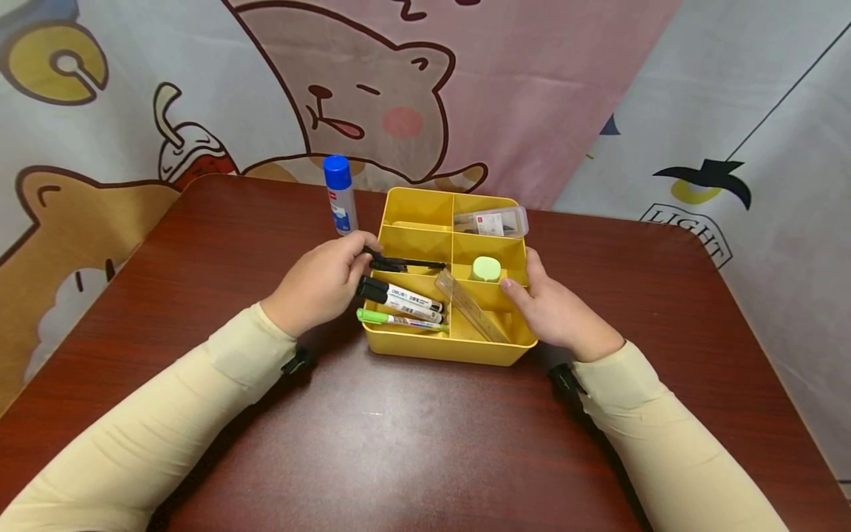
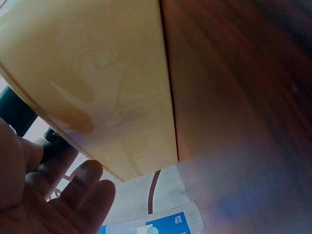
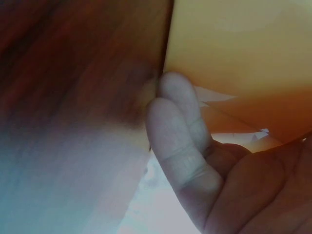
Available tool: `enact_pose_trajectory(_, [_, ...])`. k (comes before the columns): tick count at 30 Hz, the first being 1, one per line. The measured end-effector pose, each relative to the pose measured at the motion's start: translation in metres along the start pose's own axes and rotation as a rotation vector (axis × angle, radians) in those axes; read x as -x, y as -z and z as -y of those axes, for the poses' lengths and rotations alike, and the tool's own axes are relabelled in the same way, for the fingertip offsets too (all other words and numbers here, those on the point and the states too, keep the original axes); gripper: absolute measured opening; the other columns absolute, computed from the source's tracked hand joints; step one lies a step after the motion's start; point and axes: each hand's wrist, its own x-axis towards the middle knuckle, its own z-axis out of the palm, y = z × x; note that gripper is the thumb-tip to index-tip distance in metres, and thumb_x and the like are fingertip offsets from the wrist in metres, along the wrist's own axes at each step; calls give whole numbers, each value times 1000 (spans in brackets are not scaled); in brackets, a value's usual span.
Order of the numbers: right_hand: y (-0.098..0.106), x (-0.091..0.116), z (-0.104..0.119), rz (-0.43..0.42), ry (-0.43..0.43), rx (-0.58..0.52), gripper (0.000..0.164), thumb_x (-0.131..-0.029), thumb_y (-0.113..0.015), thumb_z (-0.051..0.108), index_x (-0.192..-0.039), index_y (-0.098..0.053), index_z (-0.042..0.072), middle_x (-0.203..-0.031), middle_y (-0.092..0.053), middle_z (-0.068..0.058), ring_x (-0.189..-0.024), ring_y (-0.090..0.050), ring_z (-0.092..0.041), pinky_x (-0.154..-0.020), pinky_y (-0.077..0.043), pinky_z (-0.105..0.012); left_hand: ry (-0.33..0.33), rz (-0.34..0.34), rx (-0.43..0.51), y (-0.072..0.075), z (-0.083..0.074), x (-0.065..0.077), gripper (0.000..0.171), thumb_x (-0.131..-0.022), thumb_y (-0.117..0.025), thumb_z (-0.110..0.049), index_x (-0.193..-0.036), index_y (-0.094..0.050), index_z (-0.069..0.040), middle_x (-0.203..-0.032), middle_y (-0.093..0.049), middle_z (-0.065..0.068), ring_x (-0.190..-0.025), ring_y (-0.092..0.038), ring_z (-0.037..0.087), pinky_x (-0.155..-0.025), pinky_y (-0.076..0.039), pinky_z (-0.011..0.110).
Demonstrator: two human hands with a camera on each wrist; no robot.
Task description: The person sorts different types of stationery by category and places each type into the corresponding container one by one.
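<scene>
A yellow divided storage box (image 1: 452, 349) sits on the table between both hands. At its left side, my left hand (image 1: 322, 279) pinches the end of a black pen (image 1: 419, 263) between thumb and forefinger, over a middle left compartment; other black pens lie close by it. In the left wrist view the remaining fingers (image 2: 90, 195) hang outside the box wall. My right hand (image 1: 561, 307) grips the box's right side, thumb over the rim and fingers along the outer wall (image 3: 234, 44). Markers (image 1: 405, 299) with black caps and a green pen (image 1: 399, 319) lie in the front left compartment.
A glue stick (image 1: 342, 203) with a blue cap stands behind my left hand. A clear ruler (image 1: 475, 310) leans in the front right compartment. Behind it are a pale green rounded item (image 1: 486, 268) and a clear plastic case (image 1: 499, 222). A printed curtain (image 1: 545, 96) hangs behind the table.
</scene>
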Motion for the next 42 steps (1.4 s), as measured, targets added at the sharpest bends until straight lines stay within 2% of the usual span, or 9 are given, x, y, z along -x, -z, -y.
enact_pose_trajectory(5, [0, 0, -1, -2, 1, 0, 79, -112, -35, 49, -167, 9, 12, -159, -41, -33, -139, -54, -48, -116, -39, -65, -29, 44, -20, 2, 0, -1, 28, -111, -46, -16, -134, -61, -10, -124, -71, 8, -106, -67, 23, -99, -55, 47])
enact_pose_trajectory(11, [0, 0, 0, 0, 4, 0, 80, -112, -34, 50, -167, 10, 12, -159, -41, -34, -139, -53, -48, -116, -39, -65, -103, 82, -67, 3, 2, -2, 34, -110, -43, -12, -138, -63, -12, -139, -67, 5, -127, -64, 23, -114, -48, 47])
enact_pose_trajectory(14, [0, 0, 0, 5, 2, -3, 81, -111, -34, 51, -167, 10, 12, -160, -40, -33, -140, -52, -47, -117, -38, -64, -131, 100, -86, 3, 4, -3, 40, -109, -42, -8, -144, -60, -10, -144, -65, 7, -134, -62, 26, -117, -45, 48])
enact_pose_trajectory(20, [0, 0, 0, 6, -2, -2, 81, -111, -34, 52, -167, 10, 13, -159, -41, -33, -140, -53, -47, -116, -39, -65, -139, 116, -97, 3, 5, -3, 50, -107, -43, -4, -156, -48, -9, -153, -58, 11, -141, -57, 29, -120, -41, 48])
enact_pose_trajectory(24, [0, -1, 0, 3, 0, -5, 80, -111, -34, 52, -167, 8, 13, -158, -43, -32, -138, -55, -47, -115, -40, -65, -119, 120, -92, 4, 4, -2, 53, -107, -45, -6, -160, -42, -11, -158, -53, 11, -146, -53, 27, -122, -39, 48])
enact_pose_trajectory(26, [0, -1, -1, 1, 2, -3, 80, -111, -35, 52, -167, 8, 13, -158, -43, -32, -138, -55, -47, -115, -40, -65, -102, 115, -85, 5, 4, -1, 52, -108, -47, -9, -160, -41, -11, -157, -54, 11, -142, -56, 27, -122, -39, 48])
enact_pose_trajectory(31, [0, -1, -1, 3, 2, -2, 81, -111, -34, 53, -167, 9, 13, -158, -42, -32, -138, -55, -47, -116, -39, -65, -79, 24, -57, 11, 3, 2, 49, -107, -53, -12, -156, -46, -9, -154, -56, 11, -139, -57, 28, -120, -41, 51])
enact_pose_trajectory(38, [0, -1, -1, 7, -2, -1, 81, -111, -34, 53, -166, 9, 14, -158, -42, -31, -138, -55, -47, -116, -40, -65, -58, -212, -4, 14, 8, 4, 50, -101, -64, -12, -149, -51, -6, -149, -57, 16, -138, -54, 34, -119, -41, 55])
enact_pose_trajectory(42, [0, -1, 0, 10, -1, -4, 81, -111, -34, 53, -167, 10, 14, -159, -42, -31, -139, -54, -47, -116, -39, -65, -45, -309, 36, 14, 9, 4, 52, -99, -65, -11, -148, -49, -2, -149, -54, 19, -137, -51, 36, -119, -39, 57])
